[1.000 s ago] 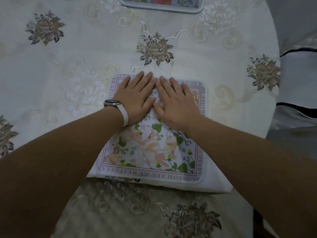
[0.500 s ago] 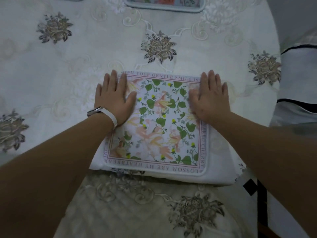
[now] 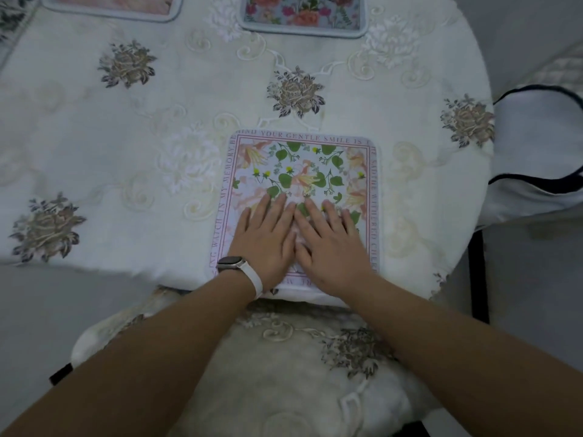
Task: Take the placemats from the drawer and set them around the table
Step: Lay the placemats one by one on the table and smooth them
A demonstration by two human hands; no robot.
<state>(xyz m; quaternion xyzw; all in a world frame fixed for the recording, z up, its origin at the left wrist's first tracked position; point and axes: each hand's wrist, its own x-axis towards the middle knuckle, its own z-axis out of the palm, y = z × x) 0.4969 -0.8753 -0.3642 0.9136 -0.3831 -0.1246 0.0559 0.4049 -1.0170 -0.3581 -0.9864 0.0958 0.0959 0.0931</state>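
A round tabletop (image 3: 94, 241) under an embroidered cloth (image 3: 293, 93) fills my feed. A cushioned chair (image 3: 284, 373) is tucked in at its near edge and a second chair (image 3: 536, 152) stands at the right. The floral placemat (image 3: 303, 165) lies at the near edge, squarely in front of the cushioned chair. The left hand (image 3: 268, 244) and right hand (image 3: 331, 247) rest flat, side by side, on the mat's near half. Their fingers (image 3: 277, 206) are straight and close together, gripping nothing and only pressing down.

I judge this to be the smoothing of a mat at its place. To do it well, I would sweep both palms outward from the middle toward the side borders. Light, even pressure should flatten the mat without rucking the cloth beneath. I would also check that its near edge runs true to the rim and does not overhang.

By my count there is one tabletop, two chairs and three placemats. The other two are a pink-toned mat (image 3: 110, 4) and a blue-toned mat (image 3: 303, 14), both cut off at the far side. There are also two hands, and one watch (image 3: 233, 263) on the left wrist. A dark-patterned shape (image 3: 9, 17) at the far left corner is too cropped to call.
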